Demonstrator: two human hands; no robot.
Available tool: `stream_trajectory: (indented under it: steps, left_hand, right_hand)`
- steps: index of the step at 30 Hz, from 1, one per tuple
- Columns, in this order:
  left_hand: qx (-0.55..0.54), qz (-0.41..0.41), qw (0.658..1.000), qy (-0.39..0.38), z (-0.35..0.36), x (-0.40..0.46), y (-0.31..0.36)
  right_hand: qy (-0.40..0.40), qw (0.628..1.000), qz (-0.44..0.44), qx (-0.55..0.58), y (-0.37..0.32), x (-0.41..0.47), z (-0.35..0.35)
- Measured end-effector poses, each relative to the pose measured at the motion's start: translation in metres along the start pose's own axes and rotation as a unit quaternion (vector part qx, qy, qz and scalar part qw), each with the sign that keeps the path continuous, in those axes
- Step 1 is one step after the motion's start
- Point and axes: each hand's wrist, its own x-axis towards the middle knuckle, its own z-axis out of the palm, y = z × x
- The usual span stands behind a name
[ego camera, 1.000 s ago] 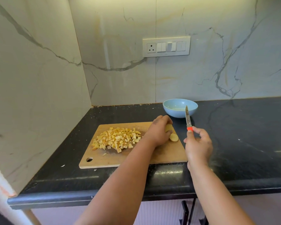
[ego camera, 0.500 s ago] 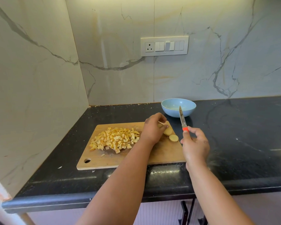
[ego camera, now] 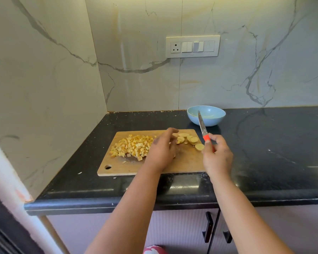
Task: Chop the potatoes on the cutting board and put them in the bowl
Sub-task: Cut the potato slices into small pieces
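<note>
A person stands at a black stone countertop (ego camera: 264, 143) in a kitchen corner, working over a wooden cutting board (ego camera: 154, 167) that lies near the counter's front edge. The right hand (ego camera: 217, 158) grips a knife (ego camera: 204, 132) by its orange handle, fingers curled round it, the blade raised and pointing away toward the back wall, its tip showing in front of a light blue bowl (ego camera: 209, 120). The bowl sits on the counter just behind the board's far right corner; what it holds cannot be made out. The left hand (ego camera: 162, 151) hovers over the middle of the board, blurred, its fingers loosely bent and spread with nothing in them. Just beyond its fingertips, at the board's far right, lie several round potato slices (ego camera: 191, 140), some overlapping, one at the right edge close to the knife hand. On the board's left half sits a heap of diced potato (ego camera: 132, 147), small yellow cubes piled together, with a few stray bits nearer the hanging hole at the near left corner. Small crumbs dot the counter around the board. Marble-patterned panels line both walls, and a white switch plate (ego camera: 192, 46) with a socket is fixed on the back wall above the bowl. Dark cabinet handles (ego camera: 208, 227) show below the counter's edge
</note>
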Motion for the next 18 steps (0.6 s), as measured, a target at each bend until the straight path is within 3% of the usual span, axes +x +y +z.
stream_trajectory:
  steps: [3,9,13,18]
  left_hand:
    - [0.091,0.026,0.992,0.088,-0.001,-0.017,-0.012]
    - [0.225,-0.021,0.974,0.030,-0.002,-0.031,-0.006]
    - [0.209,-0.044,0.977,0.022,-0.003,-0.031,-0.004]
    - [0.132,-0.063,0.989,-0.034,-0.009,-0.031,-0.007]
  right_hand:
    - [-0.037,0.993,-0.091,-0.066,0.000,-0.030,-0.006]
    - [-0.121,0.968,-0.139,-0.168,-0.006,-0.072,-0.011]
    - [-0.168,0.956,-0.140,-0.194,-0.014,-0.071,-0.017]
    - [-0.163,0.956,-0.103,-0.221,-0.022,-0.071,-0.024]
